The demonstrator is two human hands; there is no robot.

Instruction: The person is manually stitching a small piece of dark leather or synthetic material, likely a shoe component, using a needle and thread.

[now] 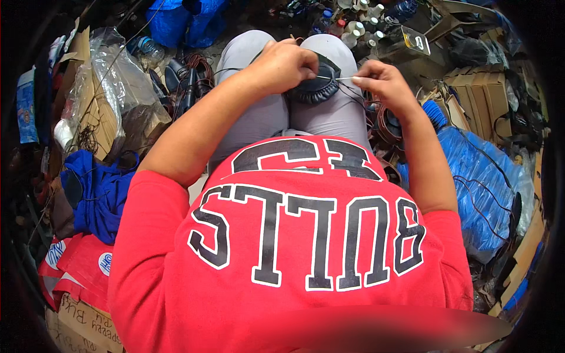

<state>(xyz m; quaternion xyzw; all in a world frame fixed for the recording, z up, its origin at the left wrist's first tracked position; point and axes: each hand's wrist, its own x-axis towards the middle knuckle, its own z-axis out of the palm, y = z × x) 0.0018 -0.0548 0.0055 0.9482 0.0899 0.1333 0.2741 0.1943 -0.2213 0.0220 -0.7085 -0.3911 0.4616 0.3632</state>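
A black shoe (pixel 315 93) with a puckered, gathered edge rests on my grey-clad knees. My left hand (pixel 285 66) is closed over its left side, the fingertips pinched together at one end of a thin pale thread (pixel 345 78). On the other side of the shoe, my right hand (pixel 381 84) pinches the thread's other end between thumb and fingers. The thread runs nearly straight across the top of the shoe between the two hands. Thin dark cords trail beside the shoe. Part of it is hidden behind my left hand.
Several plastic bottles (pixel 360 26) stand beyond my knees. Blue plastic bundles (pixel 477 188) lie at the right, near stacked cardboard (pixel 478 97). At the left are clear plastic sheeting (pixel 132 97), a blue cloth (pixel 103 191) and dark coiled cords (pixel 199 66).
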